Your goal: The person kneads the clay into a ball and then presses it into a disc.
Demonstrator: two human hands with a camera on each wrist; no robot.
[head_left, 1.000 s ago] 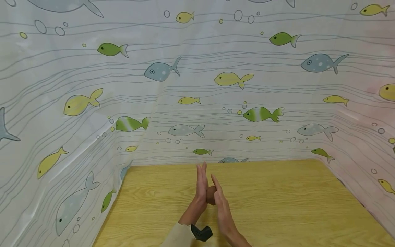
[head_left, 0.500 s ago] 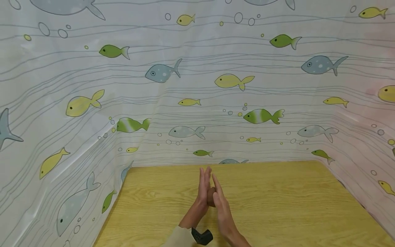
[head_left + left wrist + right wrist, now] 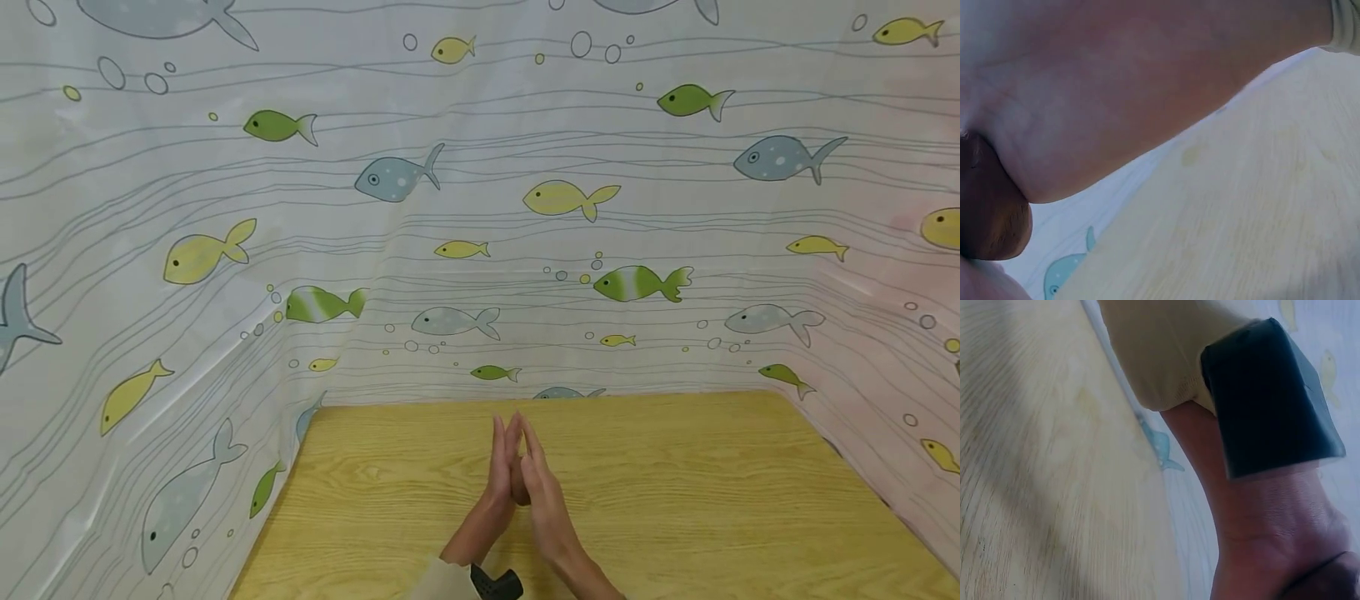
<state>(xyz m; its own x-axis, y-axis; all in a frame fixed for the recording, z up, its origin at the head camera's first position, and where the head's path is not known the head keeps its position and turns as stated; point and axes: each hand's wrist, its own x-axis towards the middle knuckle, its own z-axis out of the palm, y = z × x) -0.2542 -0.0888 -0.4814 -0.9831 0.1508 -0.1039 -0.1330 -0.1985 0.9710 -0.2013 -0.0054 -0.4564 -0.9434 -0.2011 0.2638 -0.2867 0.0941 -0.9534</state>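
Between my two palms sits a brown, smooth, rounded lump [image 3: 520, 489], clay-like in look. My left hand [image 3: 498, 481] presses it from the left with straight fingers pointing up and forward. From the right, my right hand [image 3: 549, 510] lies flat against it, its fingers also straight. The fingertips of both hands come close together above the lump. In the left wrist view the brown lump [image 3: 997, 215] shows at the left edge, right under the heel of the palm. Only a dark corner of the lump [image 3: 1329, 582] appears in the right wrist view, lower right.
Under the hands is a yellow wood-grain table [image 3: 675, 483]. Fish-patterned white sheeting [image 3: 480, 208] stands as walls behind it and at both sides. A black wrist camera [image 3: 497, 582] is worn at the left sleeve [image 3: 444, 581].
My left hand has slid back and to the right against the right hand, bringing the fingertips level and close together. The lump remains between the palms, less of it showing.
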